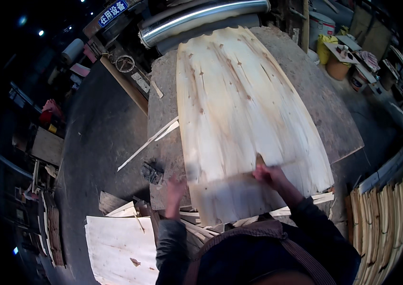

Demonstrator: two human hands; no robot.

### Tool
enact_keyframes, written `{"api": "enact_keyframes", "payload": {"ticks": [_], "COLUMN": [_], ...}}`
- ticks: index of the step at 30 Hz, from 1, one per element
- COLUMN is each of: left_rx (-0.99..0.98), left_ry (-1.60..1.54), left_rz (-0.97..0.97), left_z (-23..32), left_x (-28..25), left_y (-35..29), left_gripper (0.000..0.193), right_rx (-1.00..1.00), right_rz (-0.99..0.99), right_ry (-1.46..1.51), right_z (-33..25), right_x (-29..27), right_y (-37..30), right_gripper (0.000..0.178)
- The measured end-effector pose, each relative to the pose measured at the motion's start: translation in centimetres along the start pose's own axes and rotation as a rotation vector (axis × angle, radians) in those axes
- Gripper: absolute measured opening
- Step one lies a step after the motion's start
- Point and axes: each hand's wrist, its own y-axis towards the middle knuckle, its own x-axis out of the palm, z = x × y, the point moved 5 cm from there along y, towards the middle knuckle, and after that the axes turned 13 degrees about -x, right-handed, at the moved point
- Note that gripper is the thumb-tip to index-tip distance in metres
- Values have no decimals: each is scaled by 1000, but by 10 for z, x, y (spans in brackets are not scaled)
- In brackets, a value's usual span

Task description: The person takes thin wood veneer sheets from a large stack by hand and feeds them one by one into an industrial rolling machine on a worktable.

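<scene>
Beneath my fingers lies a large pale veneer sheet [239, 109], spread lengthwise over the grey surface [315, 90] and running away from me toward a metal roller [201, 16] at the far end. My right hand [270, 175] rests on the sheet's near part, the fingers [260, 172] curled at a torn edge where one layer overlaps another; whether they pinch that edge or only press it, I cannot tell. My left hand [175, 190] sits at the sheet's near left corner, fingers [177, 179] loosely spread and blurred, touching or just beside the wood; a firm hold is not visible.

Left of my left fingers, a small dark tool [152, 172] lies on the surface, and beyond it thin wood strips [149, 141] angle off the surface's left edge. Below my left hand, near my body, scrap pieces [196, 223] are heaped, with another pale sheet [118, 249] lying on the floor [101, 128]. Right of my right fingers, well apart, stacked veneer edges [391, 218] stand in a curved row. Beyond the sheet, to the far right, sit a white bucket [322, 26] and an orange bucket [338, 69].
</scene>
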Motion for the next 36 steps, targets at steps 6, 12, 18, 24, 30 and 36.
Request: {"api": "enact_keyframes", "payload": {"ticks": [6, 12, 18, 24, 30, 36], "left_rx": [178, 2, -265, -184, -94, 4], "left_ry": [598, 206, -304, -149, 102, 409], "left_rz": [376, 96, -140, 115, 206, 290], "left_z": [-17, -34, -23, -5, -22, -11], "left_x": [76, 71, 47, 36, 50, 60], "left_y": [-75, -50, -43, -28, -11, -33], "left_gripper": [60, 65, 31, 27, 36, 42], "right_rx": [-61, -120, 326, 262, -126, -258], "right_rz": [28, -54, -162, 119, 261, 428], "right_ry": [53, 61, 16, -151, -80, 3], "right_z": [-32, -6, 42, 40, -36, -66], "right_x": [19, 5, -16, -53, -31, -88], "right_y": [124, 106, -45, -97, 26, 171], "right_gripper": [25, 31, 28, 29, 15, 9]}}
